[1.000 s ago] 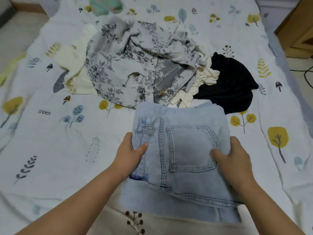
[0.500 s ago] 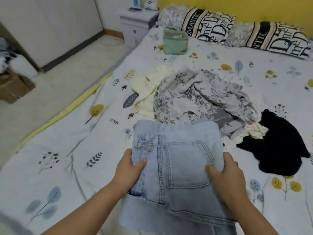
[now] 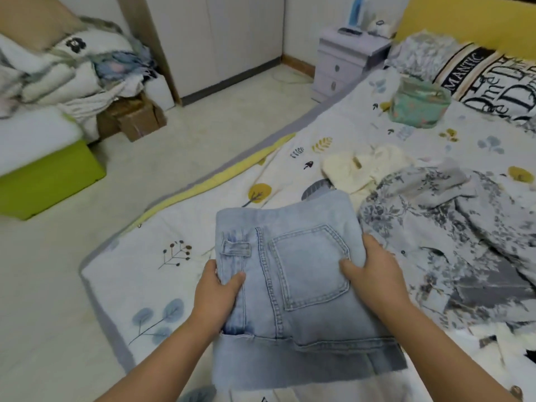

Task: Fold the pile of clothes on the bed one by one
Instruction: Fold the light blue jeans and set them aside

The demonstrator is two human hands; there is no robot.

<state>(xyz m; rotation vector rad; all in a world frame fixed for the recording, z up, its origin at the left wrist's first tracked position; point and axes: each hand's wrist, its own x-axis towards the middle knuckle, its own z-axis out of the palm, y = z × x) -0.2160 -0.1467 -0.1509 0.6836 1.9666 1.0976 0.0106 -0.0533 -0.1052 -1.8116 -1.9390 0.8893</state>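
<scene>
Folded light-blue jeans [image 3: 301, 274], back pocket up, hang lifted above the near left part of the bed [image 3: 162, 274]. My left hand [image 3: 216, 291] grips their left edge with the thumb on top. At the right edge my right hand [image 3: 374, 274] grips them the same way. To the right lies the unfolded pile: a grey floral garment [image 3: 452, 227] over a cream garment [image 3: 362, 166]. A black garment shows only as a sliver at the right frame edge.
A green pouch [image 3: 417, 104] and printed pillows [image 3: 493, 82] lie toward the head of the bed. A lilac nightstand [image 3: 345, 62] stands beside it. Across the floor on the left are a green-based couch [image 3: 49, 175] heaped with bedding and cardboard boxes [image 3: 136, 117].
Both hands have kept hold of the folded jeans and carried them left, toward the bed's left edge. My view has swung left and up, bringing the floor and nightstand in.
</scene>
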